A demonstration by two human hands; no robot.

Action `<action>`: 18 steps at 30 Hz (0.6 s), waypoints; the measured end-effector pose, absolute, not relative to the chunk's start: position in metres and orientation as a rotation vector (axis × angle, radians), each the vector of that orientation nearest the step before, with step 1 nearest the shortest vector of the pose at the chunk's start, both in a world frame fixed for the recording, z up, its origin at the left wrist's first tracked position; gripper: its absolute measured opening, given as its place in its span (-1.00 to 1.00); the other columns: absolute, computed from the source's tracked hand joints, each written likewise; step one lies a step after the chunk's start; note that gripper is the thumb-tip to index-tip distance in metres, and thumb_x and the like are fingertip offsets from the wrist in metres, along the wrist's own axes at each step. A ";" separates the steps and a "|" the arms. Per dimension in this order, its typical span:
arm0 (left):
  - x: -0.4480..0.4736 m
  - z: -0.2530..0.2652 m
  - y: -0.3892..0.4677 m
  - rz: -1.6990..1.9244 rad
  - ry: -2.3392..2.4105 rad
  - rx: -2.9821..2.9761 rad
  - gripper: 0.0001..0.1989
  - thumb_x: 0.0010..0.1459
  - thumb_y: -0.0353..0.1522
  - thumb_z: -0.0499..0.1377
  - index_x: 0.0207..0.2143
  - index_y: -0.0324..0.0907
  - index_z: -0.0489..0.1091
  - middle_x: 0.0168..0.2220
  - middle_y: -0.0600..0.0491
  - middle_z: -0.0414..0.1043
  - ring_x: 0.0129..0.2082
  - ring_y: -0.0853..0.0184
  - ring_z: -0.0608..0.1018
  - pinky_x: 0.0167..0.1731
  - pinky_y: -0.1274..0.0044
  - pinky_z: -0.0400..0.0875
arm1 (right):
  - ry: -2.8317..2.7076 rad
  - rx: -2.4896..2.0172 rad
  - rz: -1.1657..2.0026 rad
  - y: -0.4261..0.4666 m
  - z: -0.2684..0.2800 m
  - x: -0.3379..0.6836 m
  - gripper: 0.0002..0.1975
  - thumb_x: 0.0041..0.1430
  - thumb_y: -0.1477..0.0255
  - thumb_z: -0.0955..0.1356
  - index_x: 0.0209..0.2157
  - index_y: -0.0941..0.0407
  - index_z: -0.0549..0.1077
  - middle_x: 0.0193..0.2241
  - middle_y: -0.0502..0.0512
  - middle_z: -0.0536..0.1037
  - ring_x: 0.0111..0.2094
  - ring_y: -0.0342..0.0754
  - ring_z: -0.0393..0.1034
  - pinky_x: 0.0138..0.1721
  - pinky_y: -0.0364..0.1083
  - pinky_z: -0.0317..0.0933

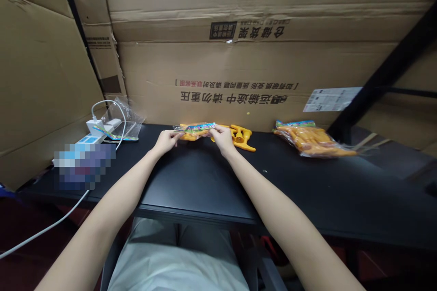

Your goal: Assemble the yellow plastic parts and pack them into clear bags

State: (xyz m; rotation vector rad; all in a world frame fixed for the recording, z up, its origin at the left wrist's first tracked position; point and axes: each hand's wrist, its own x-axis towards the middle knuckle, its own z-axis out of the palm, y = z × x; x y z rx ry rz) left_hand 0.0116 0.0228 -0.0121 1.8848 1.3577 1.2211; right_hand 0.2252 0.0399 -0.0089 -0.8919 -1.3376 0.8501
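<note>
Between my two hands, near the back of the black table, is a clear plastic bag (196, 132) with a colourful header and orange-yellow plastic parts inside. My left hand (166, 141) pinches its left end, and my right hand (221, 139) grips the right end by the header. Just right of and behind my right hand lie loose orange-yellow plastic pieces (243, 137), partly covered by that hand. Their exact kind cannot be made out.
A filled bag of orange plastic parts (305, 140) lies on the table (198, 182) to the right. At left are a power strip (89, 140) with a white cable, a clear plastic wrapper (128, 120) and a blurred-out object. Cardboard (205, 63) walls the back.
</note>
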 end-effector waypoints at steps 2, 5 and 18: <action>0.014 -0.012 0.024 1.293 1.317 1.820 -0.60 0.06 -0.08 0.17 -0.38 -0.25 0.55 -0.77 0.15 0.28 -0.80 0.50 0.25 -0.71 0.62 0.13 | -1.256 -0.914 0.840 0.040 -0.007 0.224 -0.86 -0.13 0.49 0.27 -0.64 0.11 0.44 -0.68 -0.02 0.49 -0.50 -0.01 0.47 -0.28 0.01 0.37; 0.021 -0.013 0.026 1.374 1.181 1.653 -0.52 0.06 -0.01 0.15 -0.34 -0.27 0.53 -0.59 0.04 0.47 -0.72 0.46 0.40 -0.64 0.60 0.24 | -1.240 -0.858 0.741 0.036 -0.002 0.221 -0.83 -0.13 0.49 0.24 -0.61 0.11 0.46 -0.60 0.01 0.53 -0.44 0.00 0.48 -0.27 0.01 0.38; 0.059 0.026 0.043 1.359 1.116 1.417 -0.63 0.18 -0.17 0.11 -0.11 -0.23 0.47 -0.23 -0.10 0.57 -0.14 0.21 0.55 -0.25 0.49 0.42 | -1.180 -0.750 0.451 0.048 0.028 0.233 -0.87 -0.03 0.44 0.25 -0.53 0.12 0.43 -0.51 0.02 0.51 -0.36 -0.02 0.48 -0.23 0.00 0.36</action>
